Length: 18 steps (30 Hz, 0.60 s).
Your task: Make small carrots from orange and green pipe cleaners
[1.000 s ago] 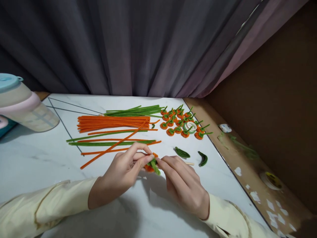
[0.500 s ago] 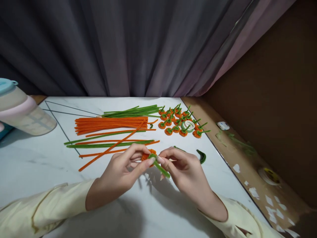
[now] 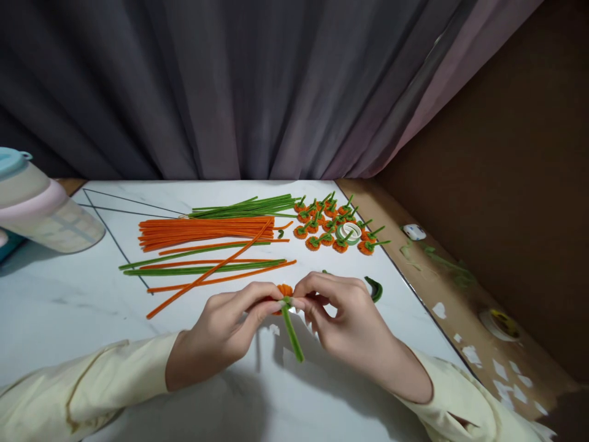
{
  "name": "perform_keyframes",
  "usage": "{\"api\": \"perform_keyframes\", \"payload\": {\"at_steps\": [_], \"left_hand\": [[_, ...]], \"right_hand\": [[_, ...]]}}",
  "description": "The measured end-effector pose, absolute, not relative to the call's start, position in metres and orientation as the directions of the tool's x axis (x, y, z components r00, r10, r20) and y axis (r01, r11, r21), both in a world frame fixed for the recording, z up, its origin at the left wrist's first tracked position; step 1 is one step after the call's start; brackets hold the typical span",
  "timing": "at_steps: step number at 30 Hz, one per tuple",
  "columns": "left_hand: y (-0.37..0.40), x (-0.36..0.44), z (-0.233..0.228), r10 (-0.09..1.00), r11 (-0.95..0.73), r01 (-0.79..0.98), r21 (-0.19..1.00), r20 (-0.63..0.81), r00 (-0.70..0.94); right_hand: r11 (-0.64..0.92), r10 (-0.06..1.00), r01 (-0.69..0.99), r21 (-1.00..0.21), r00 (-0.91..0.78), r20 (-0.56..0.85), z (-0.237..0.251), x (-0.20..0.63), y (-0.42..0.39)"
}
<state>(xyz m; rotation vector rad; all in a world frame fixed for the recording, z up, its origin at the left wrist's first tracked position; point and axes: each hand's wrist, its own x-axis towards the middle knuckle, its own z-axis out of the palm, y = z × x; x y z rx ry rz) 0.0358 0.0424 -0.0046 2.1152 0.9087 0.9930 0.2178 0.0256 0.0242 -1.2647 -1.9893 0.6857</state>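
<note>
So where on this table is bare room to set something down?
Bare marble lies between the jug and the loose pipe cleaners, and along the near edge under both hands. It is crowded behind: orange bundle, finished orange flowers, tape roll.

A dark grey curtain point(image 3: 239, 86) hangs in heavy folds behind the white marble-patterned table point(image 3: 69, 301), with a paler mauve panel point(image 3: 442, 73) at its right edge. A brown wall point(image 3: 515, 159) closes the right side above a brown ledge point(image 3: 460, 294). The light is dim and falls from above.
</note>
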Motion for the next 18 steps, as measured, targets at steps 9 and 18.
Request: {"api": "perform_keyframes", "payload": {"at_steps": [9, 18], "left_hand": [[0.045, 0.035, -0.009, 0.750, -0.606, 0.310, 0.732, 0.397, 0.529], [0.052, 0.038, 0.000, 0.901, -0.141, 0.191, 0.971, 0.046, 0.432]], "right_hand": [[0.651, 0.754, 0.649, -0.394, -0.612, 0.237, 0.034, 0.217, 0.034], [0.647, 0.762, 0.567, -0.510, -0.443, 0.473, 0.024, 0.224, 0.027]]}}
